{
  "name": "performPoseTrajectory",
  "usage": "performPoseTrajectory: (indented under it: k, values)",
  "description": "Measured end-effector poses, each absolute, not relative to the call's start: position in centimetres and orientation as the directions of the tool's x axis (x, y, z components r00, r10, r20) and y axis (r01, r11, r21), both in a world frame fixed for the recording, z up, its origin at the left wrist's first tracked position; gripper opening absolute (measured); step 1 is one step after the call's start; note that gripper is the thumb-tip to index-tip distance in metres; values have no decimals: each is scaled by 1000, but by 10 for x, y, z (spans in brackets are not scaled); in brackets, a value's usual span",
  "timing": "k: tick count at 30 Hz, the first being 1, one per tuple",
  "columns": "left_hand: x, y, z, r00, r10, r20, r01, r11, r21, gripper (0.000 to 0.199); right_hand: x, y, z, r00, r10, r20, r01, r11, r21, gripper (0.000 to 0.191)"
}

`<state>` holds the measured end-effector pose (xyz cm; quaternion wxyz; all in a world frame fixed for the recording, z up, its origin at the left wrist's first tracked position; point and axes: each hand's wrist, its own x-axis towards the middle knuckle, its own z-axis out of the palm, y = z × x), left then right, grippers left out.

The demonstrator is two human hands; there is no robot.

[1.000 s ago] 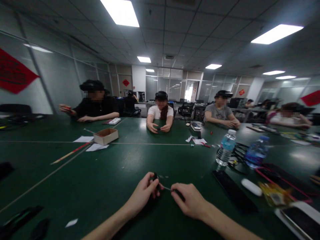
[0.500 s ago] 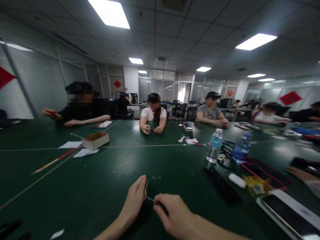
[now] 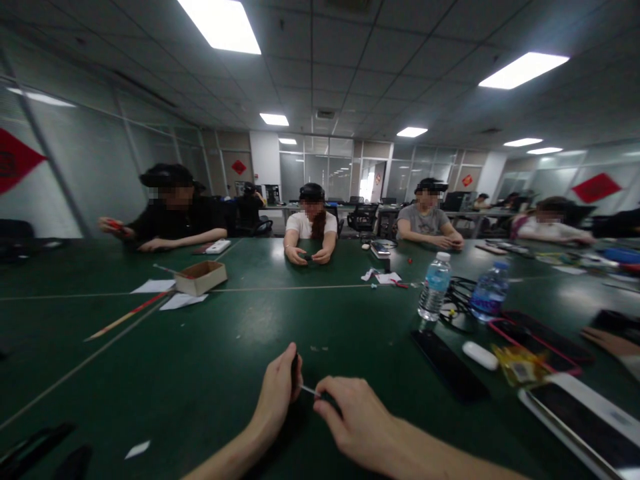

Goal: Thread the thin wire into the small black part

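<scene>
Near, in the middle of the table (image 3: 200, 380): both hands are raised a little, pinched and a short gap apart; neither is spread.
Left hand (image 3: 273, 397): a small dark piece (image 3: 295, 370) is pinched between thumb and fingers, on the side facing the other hand. It is held roughly upright, mostly covered, so what it is cannot be told.
Right hand (image 3: 360, 413): a dark handle (image 3: 327, 401) is enclosed by curled fingers, its far end hidden.
Thin pale rod (image 3: 308, 390): the gap is bridged by it, its long axis slanting from near right to far left, crosswise to the dark piece. The right fingertips are nearer to its near end; its far end is aimed at the dark piece, though whether contact is made cannot be told.
Right of the hands: a pale-edged phone (image 3: 575, 423), a black slab (image 3: 447, 365) and a white case (image 3: 480, 356) are laid out.
Beyond these: two bottles (image 3: 435, 287) are stood upright beside coiled cable (image 3: 457, 293).
Far left: an open box (image 3: 203, 279) is set by paper sheets (image 3: 184, 301).
Far side: seats are taken by several people (image 3: 311, 227).
</scene>
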<state>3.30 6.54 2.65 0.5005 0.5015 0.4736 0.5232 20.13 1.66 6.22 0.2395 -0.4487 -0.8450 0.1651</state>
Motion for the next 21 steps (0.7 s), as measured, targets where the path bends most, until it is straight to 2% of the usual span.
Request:
performPoseTrajectory:
  k: [5,16,21]
  values:
    - [31,68,22,51,998,44,-93,-39,995,51,202,19,61,-476,837,271,685,546,-483,21]
    - [29,69,21,122,992,43,-1,-43,999,58,209,23,60,-471,838,276,688,545,-479,20]
    - [27,68,26,90,992,86,51,-91,995,59,211,25,57,-452,847,279,661,529,-532,20]
